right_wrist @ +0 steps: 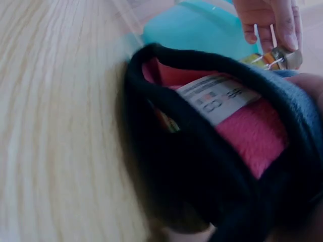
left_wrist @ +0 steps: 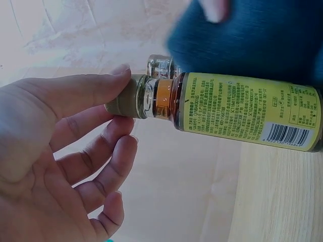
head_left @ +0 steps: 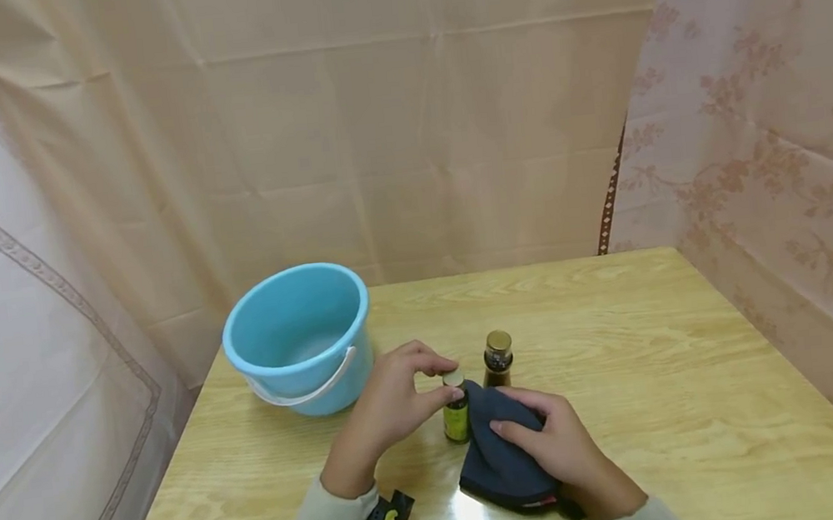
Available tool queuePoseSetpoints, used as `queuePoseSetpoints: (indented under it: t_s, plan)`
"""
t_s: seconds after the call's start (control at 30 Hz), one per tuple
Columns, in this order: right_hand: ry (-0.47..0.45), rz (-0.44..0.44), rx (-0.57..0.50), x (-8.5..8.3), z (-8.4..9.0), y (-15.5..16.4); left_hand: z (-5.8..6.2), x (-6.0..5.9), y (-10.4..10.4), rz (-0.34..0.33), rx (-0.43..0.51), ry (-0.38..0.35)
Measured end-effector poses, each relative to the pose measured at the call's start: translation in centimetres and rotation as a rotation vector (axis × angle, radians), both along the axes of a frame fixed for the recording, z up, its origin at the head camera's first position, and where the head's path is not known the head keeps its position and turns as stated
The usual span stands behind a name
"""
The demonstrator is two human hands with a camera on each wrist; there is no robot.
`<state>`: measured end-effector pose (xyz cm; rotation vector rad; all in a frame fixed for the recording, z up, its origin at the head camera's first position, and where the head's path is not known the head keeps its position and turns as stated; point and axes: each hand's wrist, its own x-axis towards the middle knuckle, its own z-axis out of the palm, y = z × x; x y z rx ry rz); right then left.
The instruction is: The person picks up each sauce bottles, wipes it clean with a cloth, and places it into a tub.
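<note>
My left hand (head_left: 399, 391) pinches the cap of a small glass bottle (left_wrist: 247, 111) between thumb and fingertips. The bottle has a yellow-green label with print and a barcode, and stands upright in the head view. My right hand (head_left: 558, 439) grips a dark blue cloth pouch-like piece (head_left: 499, 453) right beside that bottle. In the right wrist view its black-trimmed mouth gapes, showing a pink fleecy lining (right_wrist: 252, 133) and a white tag (right_wrist: 214, 98). Just behind the cloth is a second, dark bottle (head_left: 497, 358) with a gold cap; its lower part is hidden.
A light blue bucket (head_left: 356, 333) with a white handle stands at the table's back left, close to my left hand. The wood-grain table (head_left: 668, 370) extends to the right. Curtain-like cloths (head_left: 406, 152) hang behind the table and along both sides.
</note>
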<state>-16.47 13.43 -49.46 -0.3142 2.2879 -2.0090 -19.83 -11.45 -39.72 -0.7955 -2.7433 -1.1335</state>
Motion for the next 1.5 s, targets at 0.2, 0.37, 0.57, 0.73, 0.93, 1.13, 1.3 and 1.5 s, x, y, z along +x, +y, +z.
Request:
queuePoseSetpoints:
  t_s: [0.2,0.37,0.57,0.73,0.93,1.13,1.3,1.5]
  plan:
    - [0.206,0.010,-0.091,0.6,0.7,0.2,0.1,0.0,0.2,0.001,-0.008,0.007]
    - [0.277,0.015,-0.081,0.8,0.8,0.1,0.2,0.1,0.1,0.009,-0.009,-0.002]
    - [0.070,-0.013,-0.014,0.4,0.5,-0.4,0.1,0.1,0.0,0.011,-0.007,0.003]
    - [-0.051,-0.016,-0.029,-0.1,0.4,-0.5,0.2,0.0,-0.1,0.021,-0.001,0.015]
    - [-0.089,0.008,0.020,-0.2,-0.3,-0.3,0.0,0.1,-0.1,0.012,-0.009,0.002]
    - [-0.073,0.006,0.145,-0.2,-0.5,-0.3,0.1,0.2,-0.1,0.008,-0.015,-0.002]
    - [-0.065,0.007,0.201,-0.2,-0.1,-0.5,0.2,0.2,-0.2,0.004,-0.010,-0.010]
    - [-0.019,0.000,0.267,-0.6,0.2,-0.8,-0.3,-0.1,-0.5,0.020,-0.021,0.011]
